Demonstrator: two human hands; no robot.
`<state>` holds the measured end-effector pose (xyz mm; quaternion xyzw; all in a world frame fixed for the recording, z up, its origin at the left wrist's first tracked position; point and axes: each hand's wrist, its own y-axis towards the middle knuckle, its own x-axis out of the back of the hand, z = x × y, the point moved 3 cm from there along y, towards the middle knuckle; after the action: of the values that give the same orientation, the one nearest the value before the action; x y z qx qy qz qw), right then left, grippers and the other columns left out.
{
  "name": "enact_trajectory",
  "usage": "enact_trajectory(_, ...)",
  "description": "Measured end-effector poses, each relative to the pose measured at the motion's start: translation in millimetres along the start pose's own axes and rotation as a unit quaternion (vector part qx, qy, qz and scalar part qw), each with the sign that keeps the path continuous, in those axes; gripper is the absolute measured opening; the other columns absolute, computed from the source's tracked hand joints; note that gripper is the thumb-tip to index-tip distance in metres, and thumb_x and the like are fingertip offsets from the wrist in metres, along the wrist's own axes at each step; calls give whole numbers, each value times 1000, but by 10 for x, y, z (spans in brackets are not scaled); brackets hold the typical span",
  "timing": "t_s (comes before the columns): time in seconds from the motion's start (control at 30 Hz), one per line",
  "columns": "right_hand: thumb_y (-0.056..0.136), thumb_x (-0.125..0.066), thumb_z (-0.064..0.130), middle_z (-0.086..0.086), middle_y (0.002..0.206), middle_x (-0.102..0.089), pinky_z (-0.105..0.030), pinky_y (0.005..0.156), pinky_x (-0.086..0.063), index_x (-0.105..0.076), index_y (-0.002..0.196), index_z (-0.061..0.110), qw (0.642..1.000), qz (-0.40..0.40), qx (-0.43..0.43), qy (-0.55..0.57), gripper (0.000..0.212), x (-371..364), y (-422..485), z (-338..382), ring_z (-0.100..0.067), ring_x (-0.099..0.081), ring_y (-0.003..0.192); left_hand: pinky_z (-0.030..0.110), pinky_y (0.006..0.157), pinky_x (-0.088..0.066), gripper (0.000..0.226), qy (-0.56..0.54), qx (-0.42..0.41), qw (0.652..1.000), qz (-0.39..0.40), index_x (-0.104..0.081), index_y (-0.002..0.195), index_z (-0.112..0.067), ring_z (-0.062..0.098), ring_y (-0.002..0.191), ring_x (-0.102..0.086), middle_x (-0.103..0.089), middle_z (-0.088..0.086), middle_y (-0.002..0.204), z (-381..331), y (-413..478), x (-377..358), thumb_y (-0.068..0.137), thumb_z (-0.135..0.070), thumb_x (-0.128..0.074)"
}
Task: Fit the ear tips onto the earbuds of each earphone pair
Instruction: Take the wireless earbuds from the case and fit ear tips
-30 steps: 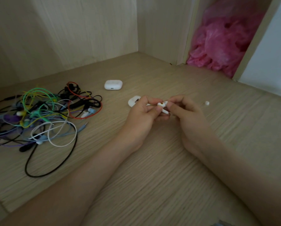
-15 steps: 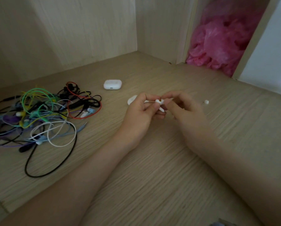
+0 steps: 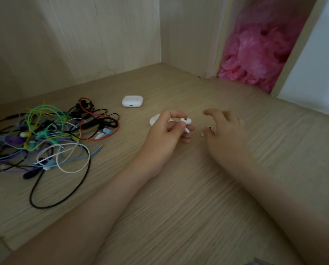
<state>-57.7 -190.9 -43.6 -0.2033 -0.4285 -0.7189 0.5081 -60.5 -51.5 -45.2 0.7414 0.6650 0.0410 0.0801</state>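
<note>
Setting: pale wood-grain desk (image 3: 179, 217) in a walled corner, with a pink plastic bag (image 3: 255, 50) in the gap at the rear right.
Left hand (image 3: 165, 134): raised just above the desk, thumb and forefinger clamped on a white earbud (image 3: 186, 122); the other fingers are curled beneath it.
Right hand (image 3: 226, 131): blurred, fingers apart and loosely curved, low over the desk beside the earbud and gripping nothing that shows.
Small white piece (image 3: 203, 134): lies on the desk at the right hand's fingertips; too small to tell whether it is an ear tip.
Other items: closed white case (image 3: 132, 101) behind; tangle of wired earphones (image 3: 51, 134) well to the left.
Risk, loss: a hasty reach could flick the small piece away across the smooth desk.
Risk, fit: a tip pressed on crooked would probably seat on one side only and drop off.
Risk, grip: the pinch is narrow, so pushing hard may twist the earbud free.
</note>
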Motion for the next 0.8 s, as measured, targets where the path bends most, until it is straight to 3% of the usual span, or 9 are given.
enact_trajectory(0.07, 88, -52, 13, -8, 127, -49, -35, 99, -28, -56, 125, 24, 994, 59, -3, -88, 39, -44, 3, -63, -31, -42, 117, 23, 65, -51, 7, -3, 21, 1000, -5, -58, 95, -12, 11, 72, -62, -68, 6, 81, -7, -6, -9, 94, -9, -52)
enact_trajectory(0.17, 88, -53, 12, -10, 107, -57, -28, 87, -28, -66, 108, 18, 993, 73, 29, -89, 24, -57, 9, -98, -31, -48, 107, 21, 57, -47, 10, 21, 37, 999, -15, -56, 83, -14, 10, 63, -58, -64, 2, 73, -11, -22, -16, 92, -19, -58)
enact_trajectory(0.27, 84, -56, 2, -5, 88, -54, -19, 71, -29, -69, 96, 12, 998, 40, 54, 7, 20, -24, 20, -49, -23, -54, 91, 22, 53, -43, 15, 57, 46, 997, -30, -51, 80, -15, 9, 56, -54, -61, 1, 68, 5, -29, 0, 92, -21, -57)
enact_trajectory(0.47, 88, -61, 13, 18, 79, -55, -2, 66, -37, -57, 96, 22, 978, 51, 43, 197, 13, 33, -12, 140, 3, -54, 76, 17, 48, -39, 16, 130, 93, 987, -24, -60, 97, -20, 5, 53, -49, -68, -7, 77, -10, -9, -18, 96, -18, -43)
enact_trajectory(0.57, 85, -64, 14, 12, 83, -60, -8, 68, -38, -58, 89, 25, 976, 63, 47, 202, 13, 43, -11, 171, -1, -56, 81, 15, 45, -37, 26, 136, 111, 984, -9, -61, 89, -19, 7, 52, -46, -59, -4, 71, -72, -13, -61, 99, -29, -39)
enact_trajectory(0.63, 83, -65, 12, 5, 91, -62, -17, 72, -41, -62, 90, 21, 980, 74, 62, 177, 11, 63, 7, 181, -9, -57, 83, 20, 54, -37, 31, 157, 105, 982, 1, -58, 84, -18, 7, 57, -46, -55, -6, 68, -105, 14, -98, 98, -41, -41)
enact_trajectory(0.7, 82, -66, 10, 0, 98, -61, -15, 72, -39, -64, 96, 17, 982, 83, 81, 150, 16, 115, 55, 196, -12, -56, 87, 24, 60, -34, 28, 163, 89, 982, 17, -57, 83, -18, 6, 60, -46, -56, -7, 67, -139, 50, -128, 97, -39, -45)
enact_trajectory(0.77, 81, -68, 16, -2, 114, -57, -15, 86, -39, -60, 113, 19, 986, 102, 93, 93, 33, 220, 141, 169, -16, -53, 101, 23, 59, -33, 23, 153, 89, 984, 31, -58, 84, -17, 5, 58, -45, -60, -8, 69, -179, 83, -146, 97, -33, -49)
enact_trajectory(0.8, 81, -67, 22, -1, 126, -51, -24, 98, -36, -53, 125, 23, 988, 127, 87, 26, 46, 274, 201, 115, -18, -48, 114, 22, 57, -33, 20, 149, 96, 984, 35, -58, 86, -17, 4, 57, -44, -62, -8, 72, -198, 94, -153, 96, -32, -50)
